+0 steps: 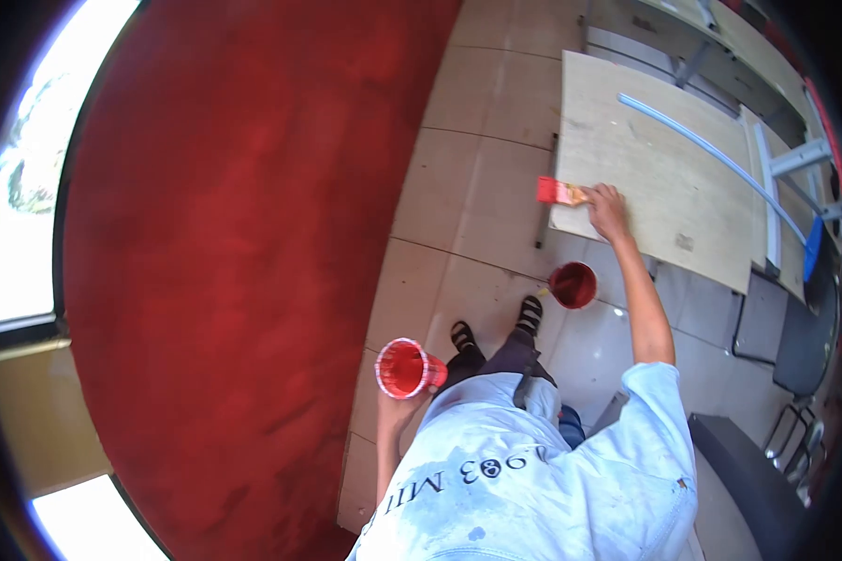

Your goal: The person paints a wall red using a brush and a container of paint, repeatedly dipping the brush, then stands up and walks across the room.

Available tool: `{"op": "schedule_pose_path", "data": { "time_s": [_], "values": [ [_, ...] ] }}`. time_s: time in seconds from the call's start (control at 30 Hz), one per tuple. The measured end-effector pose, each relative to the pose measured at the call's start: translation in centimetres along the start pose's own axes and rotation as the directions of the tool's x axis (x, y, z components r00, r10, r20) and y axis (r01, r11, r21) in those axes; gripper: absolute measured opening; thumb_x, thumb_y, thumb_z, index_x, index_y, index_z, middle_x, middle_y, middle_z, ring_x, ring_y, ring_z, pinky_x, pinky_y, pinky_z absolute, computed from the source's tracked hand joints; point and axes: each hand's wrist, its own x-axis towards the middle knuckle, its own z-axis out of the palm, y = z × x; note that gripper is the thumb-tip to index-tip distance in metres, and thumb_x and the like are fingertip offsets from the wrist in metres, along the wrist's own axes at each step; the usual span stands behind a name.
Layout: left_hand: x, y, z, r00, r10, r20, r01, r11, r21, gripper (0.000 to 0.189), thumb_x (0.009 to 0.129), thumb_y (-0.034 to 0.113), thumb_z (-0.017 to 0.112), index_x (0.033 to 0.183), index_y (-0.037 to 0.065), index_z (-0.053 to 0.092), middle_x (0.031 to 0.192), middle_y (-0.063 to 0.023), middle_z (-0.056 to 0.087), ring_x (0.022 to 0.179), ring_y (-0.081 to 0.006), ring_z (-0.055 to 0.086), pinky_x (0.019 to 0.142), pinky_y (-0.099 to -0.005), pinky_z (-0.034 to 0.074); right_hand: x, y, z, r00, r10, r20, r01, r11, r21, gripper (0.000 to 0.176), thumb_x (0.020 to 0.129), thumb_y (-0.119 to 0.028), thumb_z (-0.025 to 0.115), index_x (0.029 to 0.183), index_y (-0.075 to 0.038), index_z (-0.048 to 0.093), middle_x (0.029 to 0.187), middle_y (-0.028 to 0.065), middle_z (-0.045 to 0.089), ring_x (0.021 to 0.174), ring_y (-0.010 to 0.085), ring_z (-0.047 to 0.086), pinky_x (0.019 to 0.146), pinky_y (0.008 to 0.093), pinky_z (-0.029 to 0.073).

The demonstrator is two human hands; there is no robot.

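My left hand (399, 408) is wrapped round a cup of red paint (436, 372), held upright near my waist with its rim towards me. In my right hand (607, 211) is a paintbrush (568, 193), gripped by its handle. Red paint covers the bristles, which point left, past the near left corner of a pale table (664, 178). To the left stands a wall (243, 243) coated in red, with darker patches low down. Both the brush and the cup are apart from the wall.
A red-stained bucket (572, 285) stands on the tiled floor (468, 187) by my feet. A long light-blue pole (711, 148) lies across the table. Metal frame parts (800, 159) and dark chairs (805, 346) are at the right. A bright window (28, 187) is beyond the wall.
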Motion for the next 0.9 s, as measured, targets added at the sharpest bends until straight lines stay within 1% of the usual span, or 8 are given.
{"op": "schedule_pose_path", "data": {
  "time_s": [0.23, 0.37, 0.47, 0.6, 0.67, 0.73, 0.77, 0.9],
  "values": [
    [0.8, 0.0, -0.8, 0.997, 0.057, 0.054, -0.056, 0.998, -0.019, 0.068, 0.064, 0.011, 0.086, 0.124, 0.005, 0.056, 0.121, -0.0085, 0.063, 0.112, -0.0228, 0.061, 0.095, -0.0373, 0.049, -2.3, -3.3, -0.8, 0.969, 0.043, -0.242, -0.065, 0.994, -0.084, 0.056, 0.076, -0.011, 0.067, 0.130, -0.016, 0.057, 0.119, 0.0100, 0.055, 0.116, 0.0273, 0.051, 0.096, 0.0428, 0.040],
    [1.1, -0.6, -2.2, 0.989, 0.108, 0.105, -0.104, 0.994, -0.039, 0.068, 0.064, 0.011, 0.086, 0.125, 0.006, 0.056, 0.122, -0.0085, 0.063, 0.113, -0.0231, 0.061, 0.096, -0.0376, 0.049, -7.0, -10.0, -1.0, 0.867, 0.167, -0.470, -0.098, 0.981, 0.168, 0.044, 0.081, -0.008, 0.062, 0.124, -0.011, 0.059, 0.114, 0.0119, 0.057, 0.111, 0.0304, 0.054, 0.096, 0.0419, 0.043],
    [1.4, -1.1, -3.7, 0.980, 0.129, 0.153, -0.119, 0.990, -0.071, 0.067, 0.065, 0.012, 0.085, 0.125, 0.006, 0.056, 0.122, -0.0086, 0.063, 0.114, -0.0236, 0.060, 0.096, -0.0383, 0.049, -13.0, -16.1, 1.7, 0.891, 0.292, -0.348, -0.125, 0.895, 0.429, 0.032, 0.082, -0.006, 0.062, 0.114, -0.004, 0.062, 0.105, 0.0153, 0.062, 0.102, 0.0324, 0.059, 0.092, 0.0393, 0.046],
    [2.0, -2.2, -5.9, 0.956, 0.121, 0.266, -0.094, 0.989, -0.112, 0.064, 0.067, 0.013, 0.085, 0.124, 0.006, 0.056, 0.121, -0.0082, 0.064, 0.115, -0.0225, 0.060, 0.097, -0.0373, 0.048, -24.2, -20.2, 16.4, 0.916, 0.257, 0.309, -0.402, 0.563, 0.722, 0.025, 0.078, -0.007, 0.065, 0.103, -0.005, 0.066, 0.090, 0.0069, 0.068, 0.081, 0.0139, 0.064, 0.074, 0.0294, 0.052],
    [2.6, -2.9, -6.8, 0.945, 0.081, 0.318, -0.066, 0.996, -0.059, 0.064, 0.067, 0.014, 0.085, 0.124, 0.005, 0.056, 0.120, -0.0080, 0.064, 0.114, -0.0214, 0.060, 0.097, -0.0362, 0.048, -29.5, -23.7, 20.3, 0.765, 0.034, 0.643, -0.512, 0.637, 0.576, 0.040, 0.078, -0.020, 0.075, 0.114, -0.007, 0.065, 0.095, 0.0079, 0.070, 0.090, 0.0160, 0.066, 0.080, 0.0322, 0.053],
    [3.3, -3.7, -7.9, 0.919, 0.087, 0.384, -0.052, 0.994, -0.101, 0.065, 0.067, 0.017, 0.085, 0.124, 0.005, 0.056, 0.120, -0.0078, 0.064, 0.113, -0.0200, 0.060, 0.096, -0.0351, 0.047, -33.3, -28.3, 19.9, 0.481, -0.066, 0.874, -0.548, 0.756, 0.358, 0.046, 0.085, -0.038, 0.068, 0.118, -0.008, 0.065, 0.105, 0.0136, 0.070, 0.096, 0.0247, 0.066, 0.086, 0.0360, 0.052],
    [3.8, -4.1, -8.6, 0.906, 0.071, 0.418, -0.035, 0.995, -0.093, 0.066, 0.067, 0.018, 0.085, 0.124, 0.005, 0.056, 0.121, -0.0079, 0.063, 0.113, -0.0200, 0.060, 0.097, -0.0353, 0.047, -38.2, -27.4, 26.4, 0.470, -0.276, 0.838, -0.439, 0.751, 0.493, 0.049, 0.087, -0.043, 0.062, 0.120, -0.008, 0.064, 0.114, 0.0171, 0.068, 0.099, 0.0288, 0.066, 0.087, 0.0382, 0.052],
    [5.2, -5.8, -9.5, 0.896, 0.108, 0.432, -0.064, 0.991, -0.116, 0.060, 0.070, 0.017, 0.084, 0.122, 0.004, 0.058, 0.118, -0.0073, 0.066, 0.111, -0.0185, 0.061, 0.096, -0.0340, 0.047, -41.3, -28.9, 23.6, 0.272, -0.358, 0.893, -0.447, 0.775, 0.447, 0.044, 0.089, -0.039, 0.057, 0.112, -0.003, 0.067, 0.108, 0.0169, 0.069, 0.092, 0.0252, 0.065, 0.082, 0.0379, 0.052]
  ]
}}
